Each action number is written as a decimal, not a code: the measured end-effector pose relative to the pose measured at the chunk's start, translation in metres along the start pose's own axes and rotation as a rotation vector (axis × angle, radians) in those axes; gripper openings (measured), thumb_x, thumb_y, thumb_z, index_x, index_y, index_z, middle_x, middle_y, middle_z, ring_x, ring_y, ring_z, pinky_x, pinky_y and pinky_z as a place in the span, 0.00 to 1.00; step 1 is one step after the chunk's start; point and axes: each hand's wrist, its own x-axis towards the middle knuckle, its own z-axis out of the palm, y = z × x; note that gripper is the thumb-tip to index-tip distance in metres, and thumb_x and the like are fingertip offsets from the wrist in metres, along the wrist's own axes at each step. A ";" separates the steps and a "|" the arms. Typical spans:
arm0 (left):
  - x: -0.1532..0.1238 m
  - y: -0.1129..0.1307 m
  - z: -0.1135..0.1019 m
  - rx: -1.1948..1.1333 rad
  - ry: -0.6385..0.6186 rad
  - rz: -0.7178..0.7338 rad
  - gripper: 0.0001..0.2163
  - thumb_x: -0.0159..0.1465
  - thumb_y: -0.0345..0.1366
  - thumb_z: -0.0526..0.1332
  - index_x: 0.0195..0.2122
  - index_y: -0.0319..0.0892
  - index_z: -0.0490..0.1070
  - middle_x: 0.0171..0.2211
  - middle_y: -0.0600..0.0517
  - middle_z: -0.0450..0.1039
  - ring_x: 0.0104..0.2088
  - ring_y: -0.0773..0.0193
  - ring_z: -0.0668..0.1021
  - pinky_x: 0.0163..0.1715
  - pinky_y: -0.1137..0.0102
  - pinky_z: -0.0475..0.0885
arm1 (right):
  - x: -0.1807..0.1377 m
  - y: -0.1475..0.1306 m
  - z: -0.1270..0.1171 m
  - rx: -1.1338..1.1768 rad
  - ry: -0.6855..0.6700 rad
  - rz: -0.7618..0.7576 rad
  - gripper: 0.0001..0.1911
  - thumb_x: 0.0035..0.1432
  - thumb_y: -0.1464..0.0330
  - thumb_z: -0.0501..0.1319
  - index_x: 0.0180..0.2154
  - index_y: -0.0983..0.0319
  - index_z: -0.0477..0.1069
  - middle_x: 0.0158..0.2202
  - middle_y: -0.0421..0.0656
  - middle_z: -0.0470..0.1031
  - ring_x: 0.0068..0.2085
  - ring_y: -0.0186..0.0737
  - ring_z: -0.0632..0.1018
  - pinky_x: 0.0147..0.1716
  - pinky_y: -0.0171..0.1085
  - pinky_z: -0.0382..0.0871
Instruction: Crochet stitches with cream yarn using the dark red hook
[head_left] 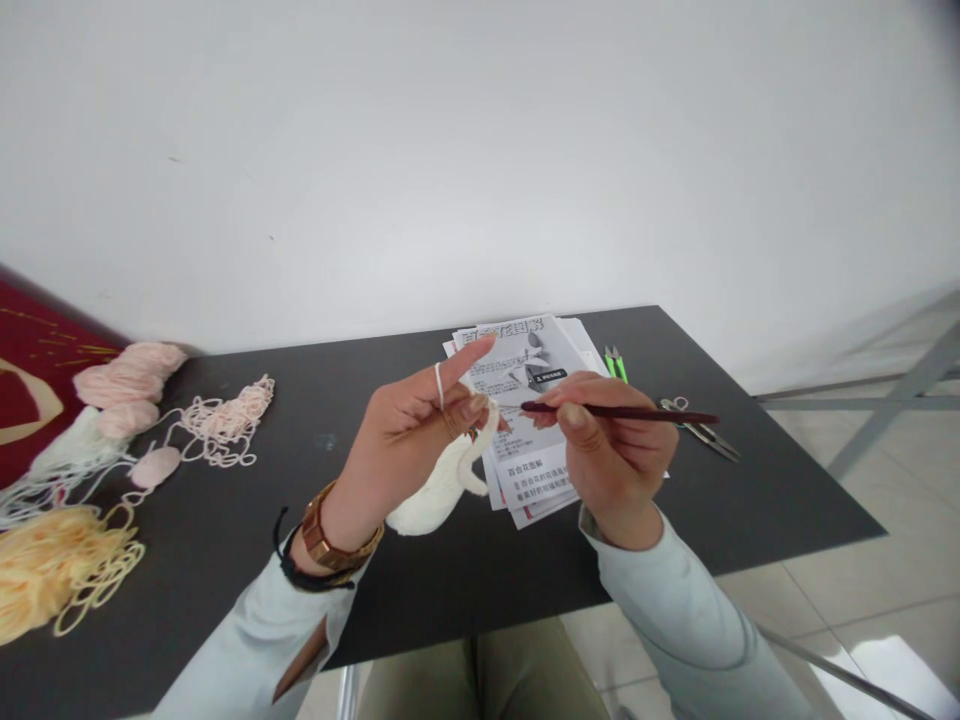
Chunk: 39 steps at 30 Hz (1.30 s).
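Observation:
Between the fingers of my left hand (pixel 409 430) is pinched a strip of cream crochet work (pixel 480 455), its lower end curling free. A strand of the same yarn loops round my raised index finger. My right hand (pixel 619 450) grips a crochet hook (pixel 637 411) with a dark reddish-brown handle, held almost level like a pen. Its thin metal tip points left at the top of the crochet strip; whether it sits inside a stitch is too small to tell. Below my left hand a cream yarn ball (pixel 431 495) rests on the table, partly hidden by that hand.
Printed sheets (pixel 536 490) lie stacked behind my hands on the black table (pixel 465 580). To their right are green-handled snips (pixel 615 362) and metal scissors (pixel 705 432). Pink yarn (pixel 131 380), loose pink strands (pixel 232 420) and yellow yarn (pixel 60 565) lie at the left. A white wall rises behind.

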 end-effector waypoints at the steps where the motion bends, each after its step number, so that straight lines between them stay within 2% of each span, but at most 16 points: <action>1: 0.000 -0.001 0.001 0.007 0.003 0.009 0.21 0.61 0.35 0.67 0.56 0.49 0.74 0.23 0.56 0.73 0.29 0.68 0.77 0.32 0.72 0.70 | 0.000 0.000 0.000 0.004 0.003 -0.003 0.07 0.60 0.70 0.65 0.39 0.54 0.79 0.29 0.39 0.80 0.28 0.36 0.76 0.23 0.37 0.71; 4: 0.000 -0.004 0.003 0.003 0.025 0.009 0.19 0.61 0.34 0.66 0.55 0.48 0.75 0.23 0.55 0.73 0.28 0.67 0.77 0.33 0.71 0.70 | 0.001 0.000 0.000 -0.018 -0.010 -0.004 0.06 0.60 0.69 0.65 0.39 0.54 0.79 0.29 0.39 0.79 0.28 0.37 0.76 0.24 0.38 0.71; 10: -0.003 -0.006 0.013 -0.036 0.176 0.057 0.20 0.60 0.29 0.64 0.54 0.49 0.76 0.22 0.55 0.74 0.26 0.67 0.76 0.32 0.70 0.71 | 0.001 0.001 0.000 -0.018 -0.019 -0.026 0.05 0.61 0.68 0.64 0.38 0.54 0.79 0.28 0.40 0.79 0.28 0.38 0.75 0.23 0.39 0.69; 15: -0.005 -0.008 0.017 0.042 0.283 0.201 0.21 0.61 0.28 0.63 0.54 0.50 0.76 0.22 0.55 0.75 0.26 0.67 0.77 0.32 0.70 0.73 | 0.004 -0.001 0.001 -0.032 0.012 -0.047 0.04 0.61 0.67 0.64 0.38 0.54 0.79 0.28 0.40 0.78 0.28 0.38 0.76 0.23 0.39 0.71; 19: -0.006 -0.007 0.017 0.064 0.259 0.182 0.22 0.61 0.28 0.63 0.56 0.49 0.75 0.23 0.54 0.77 0.24 0.67 0.75 0.29 0.70 0.74 | 0.003 0.001 0.002 0.038 0.033 0.003 0.03 0.60 0.66 0.65 0.36 0.54 0.79 0.28 0.40 0.78 0.28 0.36 0.78 0.23 0.36 0.75; 22: -0.007 -0.006 0.018 -0.008 0.220 0.133 0.22 0.61 0.29 0.63 0.57 0.47 0.73 0.23 0.53 0.78 0.24 0.66 0.76 0.27 0.70 0.73 | 0.001 0.002 0.002 0.100 0.064 0.118 0.03 0.60 0.65 0.66 0.35 0.54 0.79 0.31 0.38 0.79 0.27 0.33 0.79 0.24 0.34 0.78; 26: -0.009 -0.007 0.019 -0.054 0.170 0.165 0.22 0.62 0.29 0.63 0.58 0.45 0.73 0.25 0.52 0.80 0.26 0.65 0.79 0.29 0.70 0.74 | 0.000 0.003 0.005 0.226 0.093 0.279 0.03 0.58 0.65 0.68 0.34 0.56 0.79 0.31 0.36 0.80 0.25 0.31 0.80 0.25 0.31 0.79; 30: -0.010 -0.010 0.021 -0.107 0.137 0.169 0.22 0.63 0.28 0.62 0.59 0.48 0.71 0.26 0.53 0.79 0.28 0.67 0.79 0.32 0.71 0.75 | 0.000 0.003 0.010 0.329 0.105 0.401 0.04 0.56 0.64 0.69 0.33 0.57 0.80 0.28 0.36 0.80 0.25 0.29 0.80 0.25 0.29 0.79; 35: -0.008 -0.011 0.022 -0.172 0.091 0.172 0.23 0.64 0.31 0.62 0.61 0.48 0.69 0.24 0.53 0.78 0.28 0.65 0.79 0.33 0.68 0.76 | -0.002 0.005 0.010 0.367 0.032 0.342 0.02 0.59 0.68 0.67 0.35 0.57 0.80 0.33 0.36 0.79 0.29 0.29 0.81 0.29 0.29 0.81; 39: -0.008 -0.004 0.021 -0.173 0.167 0.130 0.27 0.63 0.31 0.62 0.64 0.48 0.66 0.22 0.54 0.76 0.27 0.62 0.78 0.33 0.64 0.74 | -0.004 0.009 0.007 0.270 -0.042 0.204 0.05 0.61 0.68 0.65 0.39 0.53 0.79 0.36 0.38 0.78 0.33 0.32 0.80 0.31 0.33 0.81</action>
